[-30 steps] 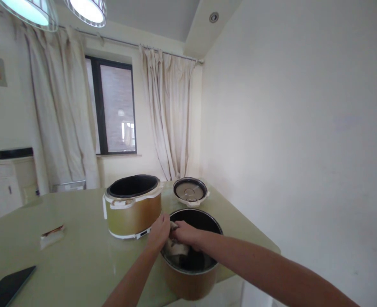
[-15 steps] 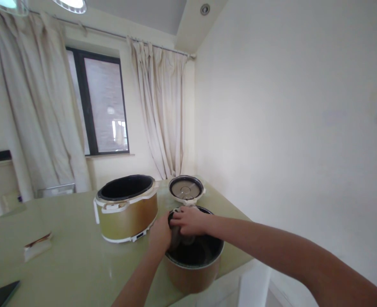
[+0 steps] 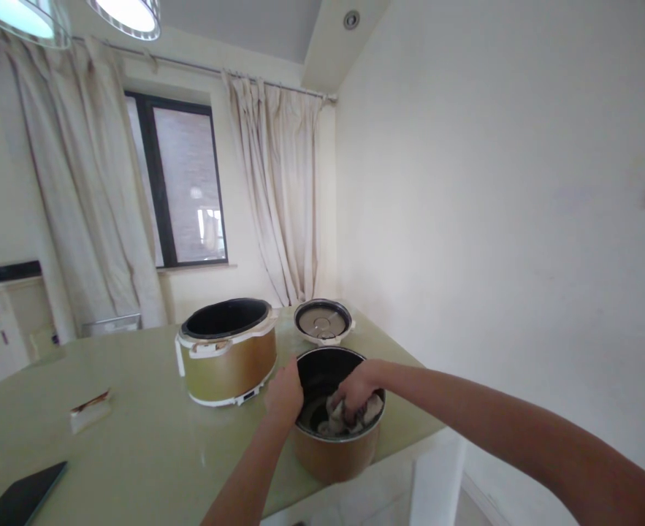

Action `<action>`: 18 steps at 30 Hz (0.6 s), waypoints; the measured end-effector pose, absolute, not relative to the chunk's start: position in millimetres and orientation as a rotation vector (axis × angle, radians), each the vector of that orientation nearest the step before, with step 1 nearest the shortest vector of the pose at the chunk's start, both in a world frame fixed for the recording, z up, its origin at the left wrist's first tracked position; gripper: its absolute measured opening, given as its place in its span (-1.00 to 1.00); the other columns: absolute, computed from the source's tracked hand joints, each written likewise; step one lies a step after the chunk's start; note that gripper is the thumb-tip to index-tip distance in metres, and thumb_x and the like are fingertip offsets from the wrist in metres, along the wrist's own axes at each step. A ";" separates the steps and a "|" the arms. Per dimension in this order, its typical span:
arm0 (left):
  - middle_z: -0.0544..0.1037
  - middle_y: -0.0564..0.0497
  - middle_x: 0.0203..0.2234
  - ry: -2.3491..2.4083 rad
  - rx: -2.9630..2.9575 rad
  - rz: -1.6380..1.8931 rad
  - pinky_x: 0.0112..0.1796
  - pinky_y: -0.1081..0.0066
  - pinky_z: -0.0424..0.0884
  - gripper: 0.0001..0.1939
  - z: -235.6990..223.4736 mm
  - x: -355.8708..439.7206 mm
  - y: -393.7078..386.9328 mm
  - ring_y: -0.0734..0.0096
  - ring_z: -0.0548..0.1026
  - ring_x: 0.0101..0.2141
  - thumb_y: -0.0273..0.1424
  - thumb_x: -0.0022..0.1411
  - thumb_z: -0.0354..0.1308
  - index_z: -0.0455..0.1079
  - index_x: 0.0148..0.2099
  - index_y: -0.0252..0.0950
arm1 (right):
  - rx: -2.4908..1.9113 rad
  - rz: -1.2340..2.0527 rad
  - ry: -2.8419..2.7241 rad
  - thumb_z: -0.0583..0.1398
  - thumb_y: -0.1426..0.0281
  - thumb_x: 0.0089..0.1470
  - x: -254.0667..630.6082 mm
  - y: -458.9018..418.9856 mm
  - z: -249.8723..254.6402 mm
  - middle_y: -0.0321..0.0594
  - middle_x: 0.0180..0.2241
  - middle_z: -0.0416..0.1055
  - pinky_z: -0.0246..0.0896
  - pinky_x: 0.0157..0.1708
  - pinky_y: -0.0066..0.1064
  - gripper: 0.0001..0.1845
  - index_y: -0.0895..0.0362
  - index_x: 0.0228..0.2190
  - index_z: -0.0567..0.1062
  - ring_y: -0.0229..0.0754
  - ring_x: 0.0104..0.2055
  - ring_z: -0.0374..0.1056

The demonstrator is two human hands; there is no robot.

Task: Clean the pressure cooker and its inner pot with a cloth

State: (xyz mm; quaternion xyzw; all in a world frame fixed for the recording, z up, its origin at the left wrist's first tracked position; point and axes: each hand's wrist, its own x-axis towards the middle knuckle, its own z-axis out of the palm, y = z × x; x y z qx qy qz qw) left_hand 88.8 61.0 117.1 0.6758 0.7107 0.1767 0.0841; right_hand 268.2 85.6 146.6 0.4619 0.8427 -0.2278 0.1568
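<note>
An inner pot (image 3: 337, 460), copper-coloured outside and dark inside, stands upright near the table's front edge. My left hand (image 3: 285, 394) is closed on the left side of its rim. Down inside the pot, my right hand (image 3: 359, 387) presses a crumpled pale cloth (image 3: 336, 422) against the right part of the inner wall. Behind and to the left sits the cooker body (image 3: 229, 365), gold with white trim and an open top. A round lid (image 3: 323, 321) lies behind the pot with its inner side up.
The glossy green table (image 3: 152, 453) has a small packet (image 3: 90, 410) on its left part. A dark flat device (image 3: 23, 497) lies at the front left. A plain wall (image 3: 497, 219) runs along the right, and curtains (image 3: 283, 190) hang by the window.
My right hand has moved with the cloth from the pot's left rim to its right inner side. My left hand stays at the left rim. The view has shifted slightly left.
</note>
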 end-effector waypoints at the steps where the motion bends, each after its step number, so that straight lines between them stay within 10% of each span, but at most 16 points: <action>1: 0.61 -0.34 0.09 2.117 2.021 0.529 0.11 0.14 0.44 -0.38 116.9 89.5 61.4 0.01 0.58 0.14 -0.62 0.42 -0.14 0.20 0.46 -0.30 | 1.301 -0.823 2.381 0.38 0.37 -0.09 262.8 81.0 147.8 -0.34 -0.32 0.63 0.45 -0.32 -0.37 -0.60 -0.02 -0.12 0.72 -0.10 -0.32 0.56; 5: 0.57 -0.35 0.13 2.137 2.027 0.470 0.10 0.20 0.43 -0.37 113.2 81.6 58.5 0.04 0.58 0.14 -0.63 0.41 -0.17 0.13 0.48 -0.36 | 1.243 -1.144 2.582 0.31 0.25 0.14 248.6 58.0 152.4 -0.25 0.07 0.58 0.41 -0.03 -0.33 -0.46 -0.07 0.16 0.57 -0.04 0.07 0.51; 8: 0.40 -0.47 0.30 2.234 2.071 0.427 0.15 0.19 0.40 -0.32 111.8 60.5 49.2 0.00 0.52 0.21 -0.65 0.36 -0.10 0.05 0.50 -0.53 | 1.300 -0.744 2.913 0.33 0.00 0.17 258.0 37.6 158.6 -0.03 0.21 0.45 0.30 0.14 -0.13 -0.26 -0.04 0.30 0.44 0.11 0.18 0.42; 12: 0.21 -0.34 0.46 2.260 2.353 0.591 0.36 0.10 0.15 -0.27 123.4 31.7 32.5 -0.02 0.19 0.44 -0.67 0.29 -0.06 0.13 0.50 -0.48 | 1.251 -0.324 3.176 0.14 -0.08 0.35 273.1 4.2 149.8 -0.03 0.01 0.55 0.30 -0.01 -0.23 -0.44 0.05 0.09 0.58 0.00 0.01 0.48; 18: 0.61 -0.27 0.14 1.527 2.378 0.136 0.17 0.01 0.46 -0.42 123.1 37.6 31.7 -0.14 0.59 0.11 -0.29 0.09 0.33 0.56 0.19 -0.25 | 1.323 0.040 3.217 0.23 -0.23 0.19 245.5 -25.6 93.4 -0.18 -0.29 0.60 0.14 0.02 -0.15 -0.38 0.09 -0.33 0.57 -0.03 -0.16 0.44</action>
